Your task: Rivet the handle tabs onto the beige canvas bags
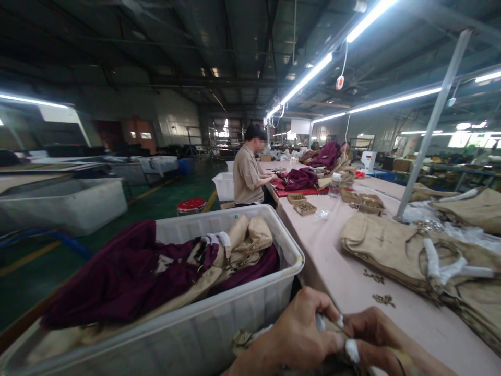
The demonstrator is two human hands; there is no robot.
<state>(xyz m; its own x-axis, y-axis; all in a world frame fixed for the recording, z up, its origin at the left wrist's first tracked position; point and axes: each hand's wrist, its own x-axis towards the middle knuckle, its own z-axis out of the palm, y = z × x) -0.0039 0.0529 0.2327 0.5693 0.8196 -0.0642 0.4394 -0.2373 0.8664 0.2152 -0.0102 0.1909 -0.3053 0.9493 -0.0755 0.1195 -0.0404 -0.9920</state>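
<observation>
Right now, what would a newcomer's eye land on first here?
Probably the deep purple fabric, heaped in the white bin at lower left. Next, the left hand and right hand, close together at the bottom, right of centre, over a tan item they mostly hide. Beyond the bin, a person in a tan shirt stands at the long pale table.

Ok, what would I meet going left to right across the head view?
Pale floor bin at far left, red stool, co-worker in beige shirt, left hand, right hand, white-wrapped bag handles.
</observation>
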